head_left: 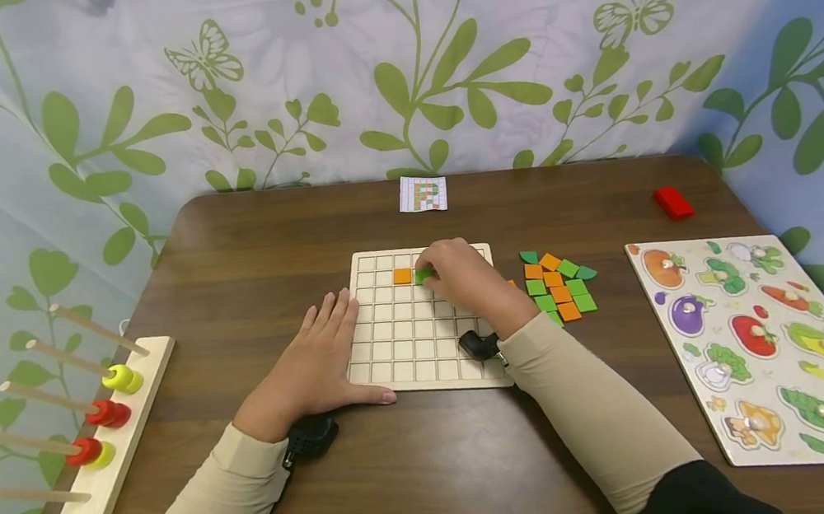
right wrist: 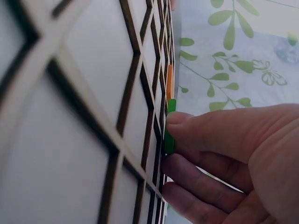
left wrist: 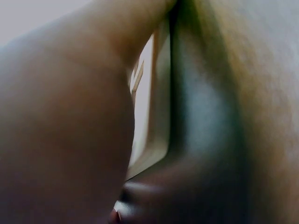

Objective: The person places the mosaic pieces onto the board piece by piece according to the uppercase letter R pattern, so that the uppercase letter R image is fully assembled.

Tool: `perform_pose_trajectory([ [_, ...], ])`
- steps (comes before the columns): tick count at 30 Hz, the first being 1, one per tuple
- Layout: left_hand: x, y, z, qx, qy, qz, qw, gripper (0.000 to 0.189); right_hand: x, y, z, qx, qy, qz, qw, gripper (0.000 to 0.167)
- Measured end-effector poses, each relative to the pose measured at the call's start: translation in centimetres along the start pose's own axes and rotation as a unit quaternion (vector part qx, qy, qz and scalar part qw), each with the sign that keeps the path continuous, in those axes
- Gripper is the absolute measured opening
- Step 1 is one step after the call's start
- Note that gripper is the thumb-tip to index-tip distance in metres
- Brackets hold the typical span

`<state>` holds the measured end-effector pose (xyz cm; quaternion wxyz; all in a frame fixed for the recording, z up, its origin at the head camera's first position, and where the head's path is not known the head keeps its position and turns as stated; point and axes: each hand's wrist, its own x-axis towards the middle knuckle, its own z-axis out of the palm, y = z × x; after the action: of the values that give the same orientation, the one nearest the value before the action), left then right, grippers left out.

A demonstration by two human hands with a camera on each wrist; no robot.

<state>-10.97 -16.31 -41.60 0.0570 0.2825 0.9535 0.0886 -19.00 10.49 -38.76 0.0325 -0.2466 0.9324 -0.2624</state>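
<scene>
A pale wooden grid board (head_left: 391, 350) lies on the table, divided into square cells. One orange square tile (head_left: 402, 276) sits in a cell near its far edge. Right beside that tile, my right hand (head_left: 462, 281) pinches a green tile (right wrist: 170, 133) between thumb and fingers at the board's surface. My left hand (head_left: 320, 353) lies flat at the board's left edge, fingers straight and spread, thumb along the near corner. In the left wrist view, blurred skin fills most of the picture, with a strip of the board (left wrist: 147, 107) showing.
Several loose green and orange tiles (head_left: 560, 293) lie right of the board. A small pattern card (head_left: 422, 194) is at the back. A vegetable puzzle board (head_left: 747, 378) and a red block (head_left: 673, 203) are at right; a peg stand with rings (head_left: 138, 399) is at left.
</scene>
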Motion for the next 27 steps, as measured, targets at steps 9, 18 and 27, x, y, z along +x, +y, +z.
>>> perform_pose_trajectory([
  [9, 0.00, -0.04, -0.05, -0.009, 0.000, -0.002, 1.0000, 0.148, 0.26, -0.20, 0.12, 0.008, 0.017, 0.010, 0.9998, 0.019],
  [18, -0.04, -0.03, -0.15, -0.010, -0.001, -0.003, 0.9999, 0.147, 0.31, -0.10, 0.34, 0.022, 0.022, 0.019, 0.9994, 0.019],
  [27, -0.09, 0.03, -0.14, -0.008, 0.001, -0.001, 1.0000, 0.146, 0.20, 0.12, 0.60, 0.037, 0.026, 0.046, 0.9979, 0.016],
])
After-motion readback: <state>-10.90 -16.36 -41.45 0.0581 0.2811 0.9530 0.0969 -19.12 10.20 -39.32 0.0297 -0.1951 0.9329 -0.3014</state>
